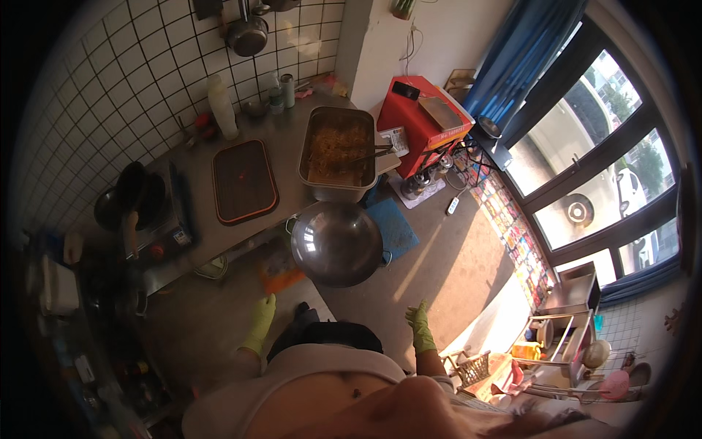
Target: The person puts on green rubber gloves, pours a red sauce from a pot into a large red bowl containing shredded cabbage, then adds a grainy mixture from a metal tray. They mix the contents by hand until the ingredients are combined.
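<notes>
My left hand (262, 318), in a yellow-green rubber glove, hangs low at my left side and holds nothing that I can see. On the other side my right hand (419, 325), in a matching glove, has its fingers apart with nothing in them. A large round metal wok (337, 244) with two side handles stands in front of me, just off the counter's edge, out of reach of both hands. Behind it a deep rectangular steel pan (337, 193) on the counter holds brownish shredded food (334, 144) and a dark-handled utensil (373, 156).
On the steel counter (290, 159) lies a dark tray with an orange rim (245, 182); a stove with a black pan (134, 189) is farther left. A red-covered stand (406, 118) is right of the counter. Gas burners (415, 185) and a power strip (453, 205) are on the floor.
</notes>
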`<state>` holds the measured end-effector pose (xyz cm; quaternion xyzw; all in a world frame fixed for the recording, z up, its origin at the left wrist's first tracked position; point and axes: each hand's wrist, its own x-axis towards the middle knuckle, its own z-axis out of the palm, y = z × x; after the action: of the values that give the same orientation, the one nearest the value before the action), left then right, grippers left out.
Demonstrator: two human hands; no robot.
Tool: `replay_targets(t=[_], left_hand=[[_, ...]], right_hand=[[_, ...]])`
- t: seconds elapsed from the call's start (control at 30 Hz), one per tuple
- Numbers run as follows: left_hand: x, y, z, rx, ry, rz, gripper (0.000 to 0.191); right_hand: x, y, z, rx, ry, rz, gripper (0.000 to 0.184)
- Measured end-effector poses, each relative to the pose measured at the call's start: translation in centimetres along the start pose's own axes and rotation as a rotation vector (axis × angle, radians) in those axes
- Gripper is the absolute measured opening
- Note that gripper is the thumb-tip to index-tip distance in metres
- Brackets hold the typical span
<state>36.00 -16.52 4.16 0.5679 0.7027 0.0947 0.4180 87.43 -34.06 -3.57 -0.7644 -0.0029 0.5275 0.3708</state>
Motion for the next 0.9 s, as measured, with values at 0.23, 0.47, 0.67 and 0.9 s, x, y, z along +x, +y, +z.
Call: replay_targets(t=[0.23,0.47,0.67,0.9], left_hand=[[15.6,20.2,-4.1,-0.399,0.220,0.241,0.059],[27.6,35.7,-6.7,-0.113,0.670,0.558,0.042],[29.6,39.2,-6.0,0.233,0.542,0.172,0.040],[27.5,38.1,-4.9,0.226,0.599,0.130,0.037]], right_hand=[[3.2,-17.9,5.5,-0.057,-0.057,-0.437,0.071],[7.3,-39.4,17.3,0.245,-0.417,-0.663,0.056],[10.3,-48.3,25.4,0.425,-0.771,-0.424,0.066],[7.7,-48.3,26.8,0.576,-1.115,-0.467,0.059]])
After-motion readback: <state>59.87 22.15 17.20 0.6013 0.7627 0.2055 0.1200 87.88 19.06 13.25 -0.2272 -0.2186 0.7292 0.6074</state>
